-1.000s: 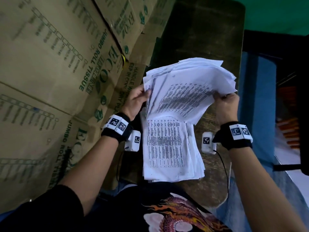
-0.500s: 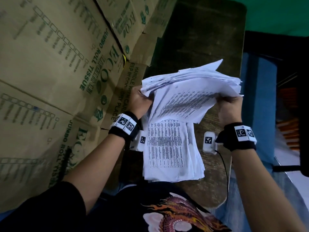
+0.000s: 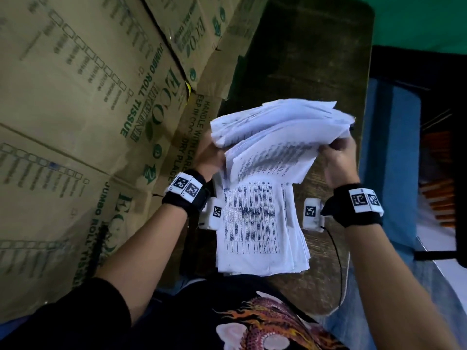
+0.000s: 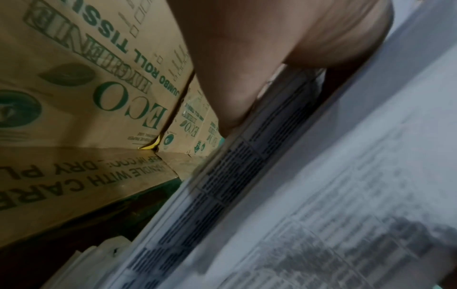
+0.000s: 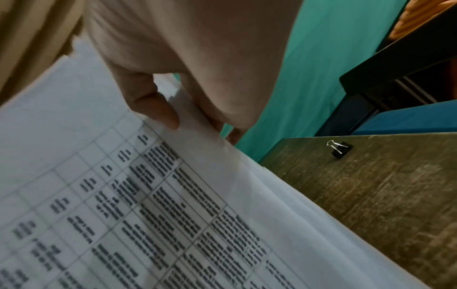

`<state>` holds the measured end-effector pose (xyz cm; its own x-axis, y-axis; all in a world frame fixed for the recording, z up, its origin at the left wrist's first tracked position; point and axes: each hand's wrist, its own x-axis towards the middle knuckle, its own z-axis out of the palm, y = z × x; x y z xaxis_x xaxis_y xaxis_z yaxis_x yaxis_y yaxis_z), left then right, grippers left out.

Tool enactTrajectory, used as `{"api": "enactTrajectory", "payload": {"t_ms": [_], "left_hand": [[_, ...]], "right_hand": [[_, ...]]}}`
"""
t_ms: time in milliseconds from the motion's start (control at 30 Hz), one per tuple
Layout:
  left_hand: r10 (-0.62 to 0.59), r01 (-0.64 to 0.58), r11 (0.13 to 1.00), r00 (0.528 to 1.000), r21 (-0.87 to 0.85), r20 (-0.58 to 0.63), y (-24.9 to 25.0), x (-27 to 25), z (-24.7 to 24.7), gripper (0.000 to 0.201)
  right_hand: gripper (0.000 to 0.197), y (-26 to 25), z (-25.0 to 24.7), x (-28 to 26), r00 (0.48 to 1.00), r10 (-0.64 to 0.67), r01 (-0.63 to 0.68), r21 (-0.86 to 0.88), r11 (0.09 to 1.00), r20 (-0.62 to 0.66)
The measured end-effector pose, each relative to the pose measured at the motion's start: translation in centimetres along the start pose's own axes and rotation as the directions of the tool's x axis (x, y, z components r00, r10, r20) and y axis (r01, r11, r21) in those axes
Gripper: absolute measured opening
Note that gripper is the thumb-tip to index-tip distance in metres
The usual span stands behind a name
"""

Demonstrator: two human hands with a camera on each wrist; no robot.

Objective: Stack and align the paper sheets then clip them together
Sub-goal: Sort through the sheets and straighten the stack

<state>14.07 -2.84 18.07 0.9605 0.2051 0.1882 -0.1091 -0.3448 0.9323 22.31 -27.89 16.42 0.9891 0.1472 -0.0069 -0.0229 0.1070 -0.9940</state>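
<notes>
A thick bundle of printed paper sheets (image 3: 275,140) is held tilted above the dark wooden table (image 3: 310,59). My left hand (image 3: 209,157) grips its left edge, and my right hand (image 3: 338,157) grips its right edge with thumb (image 5: 153,109) on the printed face. Under the bundle a second pile of printed sheets (image 3: 255,228) lies flat at the table's near edge. A black binder clip (image 5: 339,149) lies on the table beyond my right hand. In the left wrist view the sheets' fanned edges (image 4: 222,176) run under my left hand (image 4: 259,58).
Cardboard boxes (image 3: 83,102) printed "Jumbo Roll Tissue" stand tight along the table's left side. A green wall (image 3: 419,18) is behind the table. Blue fabric (image 3: 386,152) and a dark frame lie to the right. A thin cable (image 3: 338,261) runs from my right wrist.
Both hands have lifted the held bundle a little and tipped it flatter, so its edges now show. The lower pile has not moved.
</notes>
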Motion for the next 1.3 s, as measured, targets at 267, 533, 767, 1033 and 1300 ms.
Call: {"api": "enactTrajectory", "payload": {"t_ms": [267,533,767,1033,1300], "left_hand": [[-0.116,0.113,0.973,0.993,-0.199,0.001,1.0,0.0,0.5,0.028],[-0.232,0.237,0.902,0.971,-0.362,0.058,-1.8,-1.2,-0.9,0.070],[-0.429,0.434,0.896,0.900,-0.089,0.072,-3.1,-2.7,1.3,0.091],[-0.191,0.177,0.973,0.978,-0.147,-0.083,-0.9,-4.0,1.3,0.092],[-0.583,0.589,0.803,0.808,-0.086,0.084,-8.4,-7.9,3.8,0.104]], "right_hand": [[0.043,-0.2,0.4,0.4,0.999,0.039,-0.040,-0.052,0.998,-0.018],[0.021,0.0,0.8,0.0,0.999,0.029,-0.031,-0.112,0.993,-0.019],[0.024,-0.2,1.9,-0.5,0.996,0.069,-0.077,-0.134,0.988,-0.058],[0.021,-2.8,0.3,-3.0,0.999,0.040,-0.042,-0.154,0.987,-0.019],[0.042,6.5,0.5,-3.3,0.913,0.406,-0.347,-0.591,0.728,-0.035]]}}
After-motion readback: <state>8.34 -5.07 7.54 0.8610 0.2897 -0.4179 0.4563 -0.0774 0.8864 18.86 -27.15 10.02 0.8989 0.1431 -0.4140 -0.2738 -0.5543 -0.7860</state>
